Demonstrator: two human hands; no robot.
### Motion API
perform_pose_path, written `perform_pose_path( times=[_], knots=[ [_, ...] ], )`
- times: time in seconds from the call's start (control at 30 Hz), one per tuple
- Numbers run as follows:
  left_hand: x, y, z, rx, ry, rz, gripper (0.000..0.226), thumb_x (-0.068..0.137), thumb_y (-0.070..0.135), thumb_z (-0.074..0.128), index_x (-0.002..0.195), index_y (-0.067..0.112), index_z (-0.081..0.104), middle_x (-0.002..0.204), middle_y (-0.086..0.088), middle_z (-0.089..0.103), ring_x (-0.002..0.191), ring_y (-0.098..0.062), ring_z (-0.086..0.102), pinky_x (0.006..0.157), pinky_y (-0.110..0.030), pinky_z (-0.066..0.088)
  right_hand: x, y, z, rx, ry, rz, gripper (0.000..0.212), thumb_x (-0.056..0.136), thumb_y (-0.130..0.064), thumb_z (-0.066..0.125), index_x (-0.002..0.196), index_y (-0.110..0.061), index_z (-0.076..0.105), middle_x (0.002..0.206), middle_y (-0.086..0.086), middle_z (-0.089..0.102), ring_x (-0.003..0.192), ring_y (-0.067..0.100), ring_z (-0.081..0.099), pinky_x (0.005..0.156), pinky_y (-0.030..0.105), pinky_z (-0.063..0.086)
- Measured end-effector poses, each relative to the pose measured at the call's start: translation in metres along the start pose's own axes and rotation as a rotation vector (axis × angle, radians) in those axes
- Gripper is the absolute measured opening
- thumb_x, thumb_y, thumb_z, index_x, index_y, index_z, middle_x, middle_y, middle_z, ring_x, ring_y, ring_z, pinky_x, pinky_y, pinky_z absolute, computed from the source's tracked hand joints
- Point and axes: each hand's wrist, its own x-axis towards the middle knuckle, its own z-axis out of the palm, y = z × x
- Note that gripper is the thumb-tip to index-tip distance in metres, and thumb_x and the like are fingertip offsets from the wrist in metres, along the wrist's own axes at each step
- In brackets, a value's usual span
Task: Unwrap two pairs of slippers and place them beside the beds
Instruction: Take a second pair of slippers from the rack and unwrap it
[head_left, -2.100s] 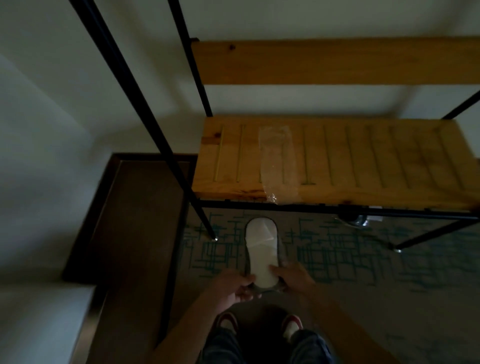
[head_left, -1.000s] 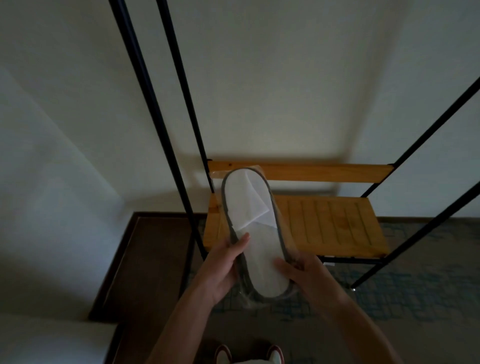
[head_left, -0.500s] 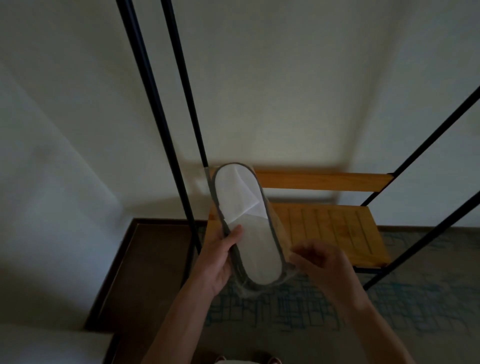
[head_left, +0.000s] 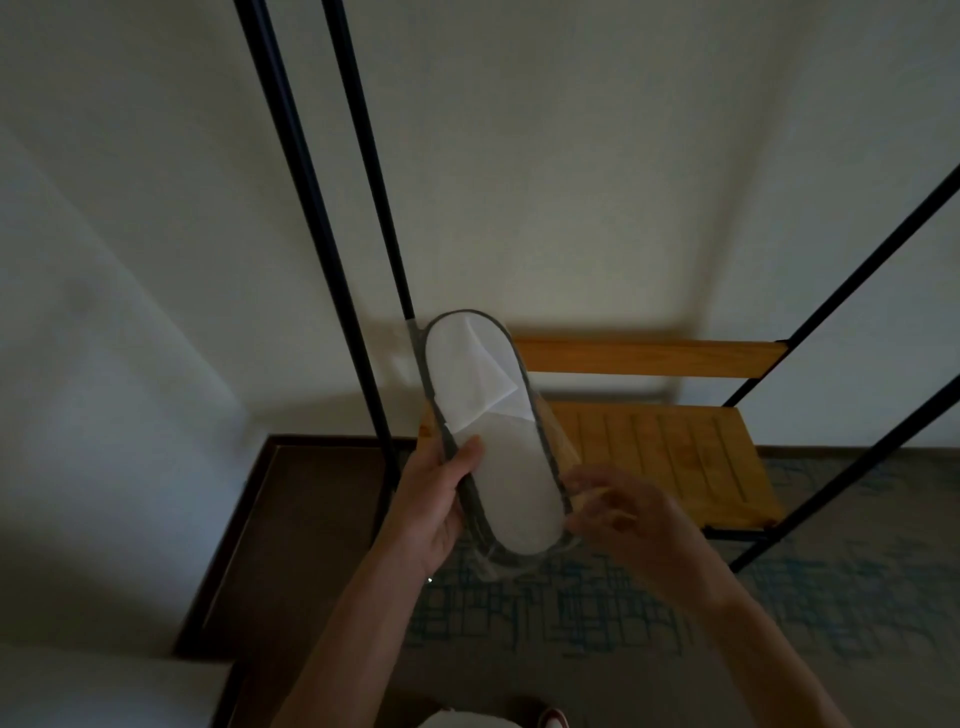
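Note:
A white slipper pair with grey edging (head_left: 493, 441) is held upright in front of me, still inside a clear plastic wrapper (head_left: 498, 564) that bunches below its heel. My left hand (head_left: 436, 504) grips the slippers' left edge, thumb on the white sole. My right hand (head_left: 618, 509) is at the lower right edge, fingers pinching the clear wrapper there. The slipper's toe end points up and away from me.
Behind the slippers stands a wooden slatted shelf (head_left: 670, 457) in a black metal rack (head_left: 306, 208), against a white wall. Patterned carpet (head_left: 597, 623) covers the floor, with a dark brown strip (head_left: 291, 525) on the left. A white surface (head_left: 78, 691) lies at the bottom left.
I lifted the wrapped slippers from the floor under the shelf to chest height. My right hand slid from the sole to the wrapper at the lower right edge.

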Motion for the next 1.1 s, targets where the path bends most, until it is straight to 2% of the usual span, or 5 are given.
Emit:
perform_pose_path(
  times=[0.17,0.33,0.67,0.83,1.1],
  knots=[
    [-0.001,-0.002,0.008,-0.023,0.000,0.011,0.045,0.090,0.016,0.060,0.133,0.009,0.053,0.123,-0.015,0.067,0.111,-0.032,0.065,0.083,-0.042,0.058,0.003,-0.006,0.016,0.141,0.041,0.048,0.037,0.083,-0.017,0.073,0.116,-0.030,0.065,0.106,-0.005,0.069,0.087,0.010,0.072,0.063,0.022,0.058],
    [0.001,-0.002,0.008,-0.018,0.036,0.039,0.045,0.090,0.013,0.060,0.134,0.008,0.051,0.124,-0.016,0.066,0.111,-0.032,0.065,0.082,-0.041,0.059,0.004,-0.010,0.018,0.001,0.048,0.045,0.015,0.085,-0.021,0.070,0.100,-0.022,0.074,0.078,-0.011,0.062,0.061,-0.006,0.061,0.051,0.012,0.046],
    [0.000,-0.002,0.013,-0.013,0.084,-0.047,0.040,0.090,0.013,0.059,0.130,0.007,0.056,0.120,-0.017,0.067,0.108,-0.033,0.065,0.076,-0.038,0.059,0.015,-0.002,0.018,-0.272,0.000,-0.006,0.018,0.087,-0.026,0.067,0.104,-0.032,0.067,0.100,-0.021,0.060,0.085,-0.009,0.062,0.066,0.005,0.050],
    [0.001,-0.001,0.014,-0.026,0.084,-0.076,0.038,0.091,0.012,0.059,0.129,0.006,0.057,0.120,-0.017,0.067,0.107,-0.033,0.065,0.074,-0.038,0.059,0.022,0.003,0.020,-0.366,0.075,-0.104,0.007,0.087,-0.019,0.066,0.084,-0.026,0.067,0.081,-0.011,0.068,0.079,0.006,0.065,0.067,0.025,0.056],
    [0.008,0.000,0.013,0.024,0.150,-0.045,0.035,0.093,0.012,0.058,0.127,0.004,0.058,0.118,-0.018,0.068,0.104,-0.030,0.067,0.068,-0.032,0.059,0.023,0.020,0.033,-0.576,0.102,-0.257,0.017,0.089,-0.024,0.043,0.084,-0.037,0.033,0.082,-0.003,0.052,0.066,0.017,0.049,0.051,0.036,0.049]
  ],
)
